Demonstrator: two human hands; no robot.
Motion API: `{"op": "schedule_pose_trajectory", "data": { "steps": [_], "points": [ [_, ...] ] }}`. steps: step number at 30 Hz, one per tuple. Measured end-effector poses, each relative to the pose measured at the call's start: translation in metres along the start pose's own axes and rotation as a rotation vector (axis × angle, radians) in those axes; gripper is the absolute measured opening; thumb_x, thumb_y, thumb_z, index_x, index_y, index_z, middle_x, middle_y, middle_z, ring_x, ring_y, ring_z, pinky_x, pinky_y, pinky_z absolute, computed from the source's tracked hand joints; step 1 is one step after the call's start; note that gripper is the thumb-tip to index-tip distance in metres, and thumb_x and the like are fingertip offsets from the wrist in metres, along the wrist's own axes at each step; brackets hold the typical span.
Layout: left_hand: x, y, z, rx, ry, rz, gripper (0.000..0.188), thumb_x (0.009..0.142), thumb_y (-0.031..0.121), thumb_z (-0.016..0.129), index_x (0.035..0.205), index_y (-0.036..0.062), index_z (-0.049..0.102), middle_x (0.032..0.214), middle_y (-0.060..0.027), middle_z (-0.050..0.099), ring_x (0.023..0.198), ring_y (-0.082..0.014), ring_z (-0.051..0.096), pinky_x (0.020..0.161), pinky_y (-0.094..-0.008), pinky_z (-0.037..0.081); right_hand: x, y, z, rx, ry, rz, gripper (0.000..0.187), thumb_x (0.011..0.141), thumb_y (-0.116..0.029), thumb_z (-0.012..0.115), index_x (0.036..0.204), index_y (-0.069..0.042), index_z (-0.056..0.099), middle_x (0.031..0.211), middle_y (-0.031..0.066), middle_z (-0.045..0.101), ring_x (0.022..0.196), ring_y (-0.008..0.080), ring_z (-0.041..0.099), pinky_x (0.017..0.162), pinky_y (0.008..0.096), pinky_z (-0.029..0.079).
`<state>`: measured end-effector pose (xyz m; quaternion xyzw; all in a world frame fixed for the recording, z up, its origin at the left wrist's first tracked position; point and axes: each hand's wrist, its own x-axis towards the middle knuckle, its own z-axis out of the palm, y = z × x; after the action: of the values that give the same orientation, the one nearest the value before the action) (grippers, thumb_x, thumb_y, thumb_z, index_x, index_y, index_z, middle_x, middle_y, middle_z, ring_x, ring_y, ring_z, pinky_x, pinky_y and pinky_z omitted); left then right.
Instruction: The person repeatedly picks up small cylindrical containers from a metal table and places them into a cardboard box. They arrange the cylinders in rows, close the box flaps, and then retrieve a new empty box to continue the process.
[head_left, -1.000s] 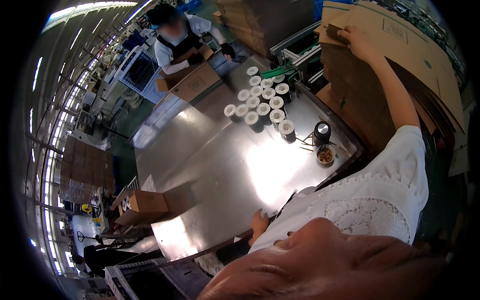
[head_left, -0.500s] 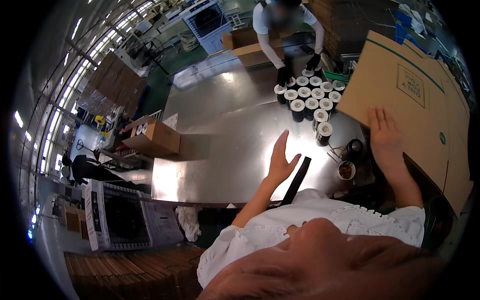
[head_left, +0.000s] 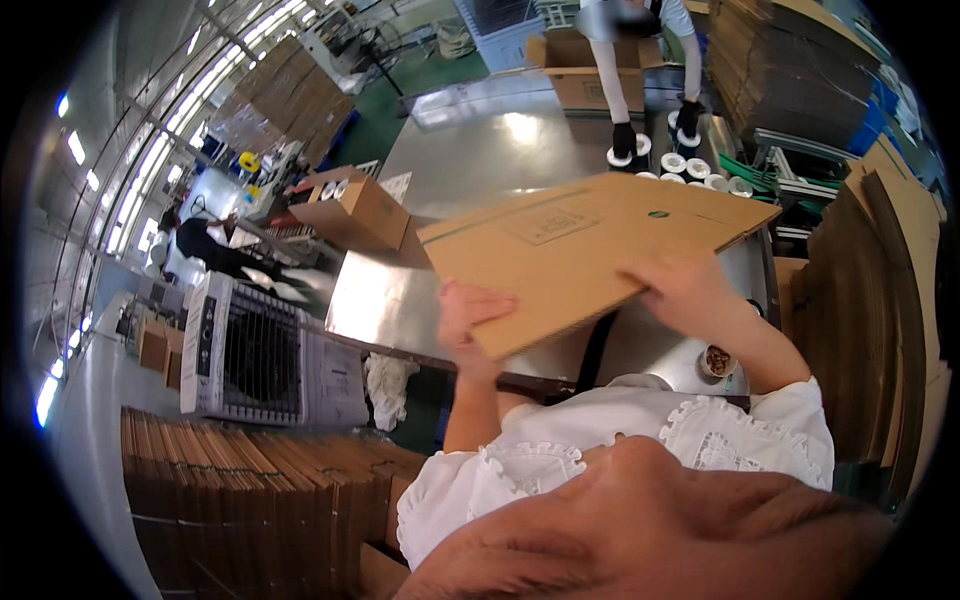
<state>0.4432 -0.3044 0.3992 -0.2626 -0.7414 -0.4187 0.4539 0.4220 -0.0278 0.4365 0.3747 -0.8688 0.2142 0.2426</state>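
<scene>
A flat, folded cardboard box [head_left: 590,250] is held tilted over the metal table, between both of my hands. My left hand [head_left: 472,318] grips its left near corner, fingers lying over the top face. With my right hand [head_left: 688,292] I hold the near edge farther right, the thumb on top and the other fingers mostly hidden. Beyond the box stand white-topped dark cylinders [head_left: 700,172], several of them covered by the cardboard. A co-worker's gloved hands [head_left: 624,140] touch cylinders at the far side.
Stacked flat cardboard [head_left: 840,310] stands at my right, with more bundles [head_left: 250,500] at lower left. An open carton [head_left: 352,215] sits by the left side of the metal table [head_left: 480,140]; another carton [head_left: 590,75] is at its far end. A small cup [head_left: 717,362] sits near my right forearm.
My right hand has brought the flat box leftward from the right-hand stack over the table. My left hand, empty before, has closed on its corner. The co-worker's hands have shifted among the cylinders.
</scene>
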Motion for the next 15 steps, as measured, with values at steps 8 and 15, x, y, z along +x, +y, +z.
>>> {"op": "schedule_pose_trajectory", "data": {
  "steps": [8, 15],
  "points": [
    [-0.139, -0.14, -0.091, -0.43, 0.221, -1.011, 0.022, 0.086, 0.013, 0.062, 0.103, -0.0007, 0.059, 0.097, -0.0049, 0.062, 0.09, -0.0145, 0.056, 0.084, -0.0291, 0.043, -0.056, 0.05, 0.059, -0.085, 0.037, 0.397, 0.025, 0.067, -0.021, 0.077, 0.078, -0.005, 0.06, 0.071, 0.0088, 0.062, 0.074, 0.0255, 0.06, 0.092, 0.0415, 0.042],
    [-0.121, -0.098, -0.007, 0.483, 0.063, -0.63, 0.072, 0.071, 0.013, 0.073, 0.134, 0.0081, 0.041, 0.139, -0.0185, 0.037, 0.132, -0.0362, 0.03, 0.108, -0.0467, 0.024, -0.086, 0.044, 0.096, -0.131, 0.019, 0.323, 0.025, 0.072, -0.022, 0.073, 0.083, -0.006, 0.059, 0.076, 0.008, 0.06, 0.076, 0.0277, 0.055, 0.078, 0.0397, 0.04]
  ]
}}
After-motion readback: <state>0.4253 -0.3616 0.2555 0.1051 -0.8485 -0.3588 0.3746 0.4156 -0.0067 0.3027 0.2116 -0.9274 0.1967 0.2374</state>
